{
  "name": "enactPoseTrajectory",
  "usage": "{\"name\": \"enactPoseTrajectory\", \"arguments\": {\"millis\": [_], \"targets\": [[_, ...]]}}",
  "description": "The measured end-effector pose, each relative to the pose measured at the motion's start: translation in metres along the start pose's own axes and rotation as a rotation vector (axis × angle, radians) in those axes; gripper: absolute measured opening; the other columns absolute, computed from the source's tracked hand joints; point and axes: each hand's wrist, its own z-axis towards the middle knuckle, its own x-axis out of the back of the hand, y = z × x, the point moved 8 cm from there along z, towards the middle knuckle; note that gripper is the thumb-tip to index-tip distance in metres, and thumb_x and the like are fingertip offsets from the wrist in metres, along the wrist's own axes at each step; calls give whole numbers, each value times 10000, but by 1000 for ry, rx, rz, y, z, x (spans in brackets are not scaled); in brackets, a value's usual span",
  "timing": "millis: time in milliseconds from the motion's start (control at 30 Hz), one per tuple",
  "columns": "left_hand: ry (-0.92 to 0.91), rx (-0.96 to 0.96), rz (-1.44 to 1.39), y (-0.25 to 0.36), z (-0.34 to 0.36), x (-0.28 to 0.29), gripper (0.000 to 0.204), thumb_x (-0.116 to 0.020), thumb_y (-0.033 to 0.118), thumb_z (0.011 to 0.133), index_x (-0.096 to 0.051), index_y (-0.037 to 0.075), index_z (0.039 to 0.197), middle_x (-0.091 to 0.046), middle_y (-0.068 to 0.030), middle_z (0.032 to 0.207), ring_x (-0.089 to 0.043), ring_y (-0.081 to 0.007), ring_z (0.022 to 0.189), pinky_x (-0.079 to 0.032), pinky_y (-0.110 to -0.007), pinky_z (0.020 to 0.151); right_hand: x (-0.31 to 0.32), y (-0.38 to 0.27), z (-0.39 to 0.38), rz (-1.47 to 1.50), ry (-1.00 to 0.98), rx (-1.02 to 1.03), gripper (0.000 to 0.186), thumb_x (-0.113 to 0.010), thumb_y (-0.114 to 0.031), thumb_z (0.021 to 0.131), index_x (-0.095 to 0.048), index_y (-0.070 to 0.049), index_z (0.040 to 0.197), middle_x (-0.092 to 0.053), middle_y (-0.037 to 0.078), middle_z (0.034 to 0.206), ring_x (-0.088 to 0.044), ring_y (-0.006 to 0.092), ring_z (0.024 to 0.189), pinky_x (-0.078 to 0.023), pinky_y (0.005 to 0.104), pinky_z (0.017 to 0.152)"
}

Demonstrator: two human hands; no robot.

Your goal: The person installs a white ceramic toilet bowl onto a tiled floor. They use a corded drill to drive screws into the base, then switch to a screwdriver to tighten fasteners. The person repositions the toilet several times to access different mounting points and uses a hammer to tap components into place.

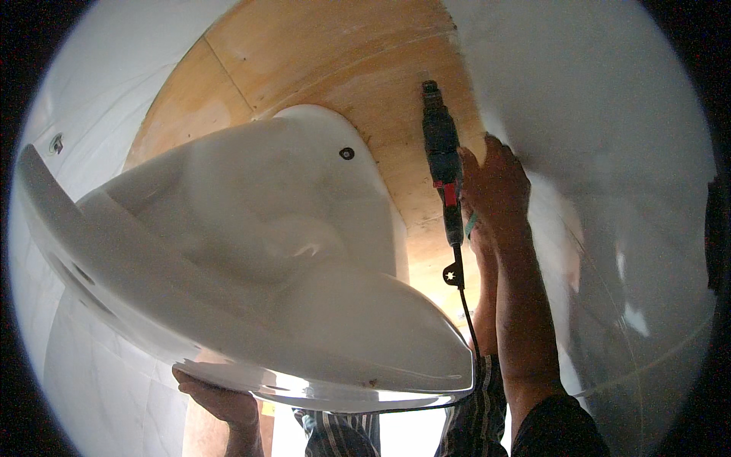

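Note:
A large white ceramic bathroom fixture (251, 305) with curved, hollowed sides fills the left and middle of the head view, tilted. A small dark round spot (346, 154) shows on its far part. My left hand (221, 400) grips its near lower edge, with some fingers hidden beneath. On the brown floor, right of the fixture, lies a dark power drill (439, 141) with a red part, pointing away from me. Close against the drill's right side is my right hand (499, 183). Its fingers are dark and mostly hidden, so whether it holds the drill cannot be told.
The drill's black cord (466, 312), carrying a small black tab (453, 274), runs back toward my striped trousers (343, 434). Pale marbled wall (624, 190) rises close on the right. More pale tile stands at the left, with a small metal fitting (55, 143).

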Motion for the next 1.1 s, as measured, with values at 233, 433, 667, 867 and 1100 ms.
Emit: {"name": "enactPoseTrajectory", "arguments": {"millis": [233, 433, 667, 867, 1100], "targets": [[-84, -230, 508, -36, 4, 26, 625, -313, 360, 1111, -192, -37, 1578, -388, -303, 1525, -407, -431, 1431, -246, -524, 1253, -88, -136, 16, 650, -356, 358, 196, -632, -174, 859, -711, 1, 821, -701, 234, 857, -694, 430, 828, -563, 526, 794], [-60, -495, 672, -1, -2, 8, 657, -229, 479, 1090, -266, -60, 1463, -431, -286, 1327, -482, -389, 1270, -375, -508, 1073, -162, -139, 3, 605, -451, 148, 234, -660, -221, 849, -750, -11, 800, -699, 218, 811, -689, 415, 789, -560, 514, 763], [9, -659, 1029, 13, -12, -5, 690, -299, 509, 1080, -259, -49, 1485, -444, -287, 1308, -492, -425, 1275, -398, -555, 1052, -133, -149, -13, 570, -242, 99, 224, -737, -213, 850, -707, 0, 912, -655, 195, 916, -660, 366, 904, -512, 489, 839], [-30, -589, 920, 1, -5, 7, 856, -479, 580, 1015, -240, -53, 1541, -410, -287, 1462, -448, -382, 1372, -344, -465, 1169, -130, -142, -13, 780, -184, 93, 256, -747, -162, 867, -614, -19, 1032, -627, 191, 991, -639, 371, 942, -509, 465, 836], [23, -600, 750, 24, -6, -9, 635, -351, 510, 1082, -373, -6, 1451, -474, -220, 1386, -507, -321, 1271, -392, -435, 1124, -125, -143, -14, 752, -78, 244, 260, -758, -136, 852, -621, -24, 1043, -632, 183, 978, -644, 368, 903, -521, 448, 829]]}}
